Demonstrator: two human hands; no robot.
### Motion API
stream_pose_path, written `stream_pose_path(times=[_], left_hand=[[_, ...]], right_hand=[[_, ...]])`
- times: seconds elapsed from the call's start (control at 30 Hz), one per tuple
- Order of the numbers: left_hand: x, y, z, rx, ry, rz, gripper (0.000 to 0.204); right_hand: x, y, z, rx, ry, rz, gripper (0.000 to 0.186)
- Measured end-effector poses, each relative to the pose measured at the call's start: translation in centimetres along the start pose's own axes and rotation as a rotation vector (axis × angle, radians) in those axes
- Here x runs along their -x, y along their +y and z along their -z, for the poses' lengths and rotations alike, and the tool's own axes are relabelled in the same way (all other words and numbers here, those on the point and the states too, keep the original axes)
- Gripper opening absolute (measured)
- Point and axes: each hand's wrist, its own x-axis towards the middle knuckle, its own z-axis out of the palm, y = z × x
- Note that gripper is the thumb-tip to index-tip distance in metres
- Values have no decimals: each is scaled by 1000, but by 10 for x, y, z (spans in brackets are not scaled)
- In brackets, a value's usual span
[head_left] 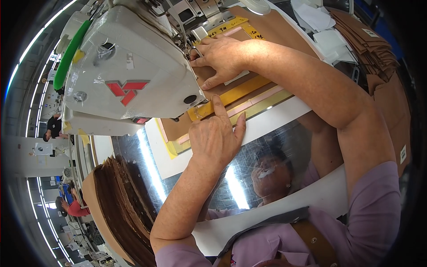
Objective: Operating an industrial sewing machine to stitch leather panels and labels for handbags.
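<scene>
A brown leather-like panel [175, 128] lies under a yellow frame-shaped template [249, 91] with handwritten marks, beside the head of a large grey-white sewing machine [133, 66]. My right hand [222, 58] rests flat on the panel close to the needle area, fingers spread. With index finger and thumb stretched apart, my left hand [211, 138] touches the template's near yellow strip; its other fingers are folded under and partly hidden. Neither hand appears to grip anything. The machine's head covers part of the panel's left side.
Brown pieces are stacked at the left [120, 200] and at the far right [364, 40]. A shiny metal table plate [275, 142] shows reflections in front of me. White papers [313, 18] lie at the back right. Other people sit at work far left.
</scene>
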Motion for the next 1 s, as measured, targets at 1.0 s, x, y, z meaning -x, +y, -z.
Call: stream_pose_path(times=[1.0], left_hand=[[51, -18, 2, 241, 214, -146, 57]], right_hand=[[30, -10, -15, -62, 214, 165, 38]])
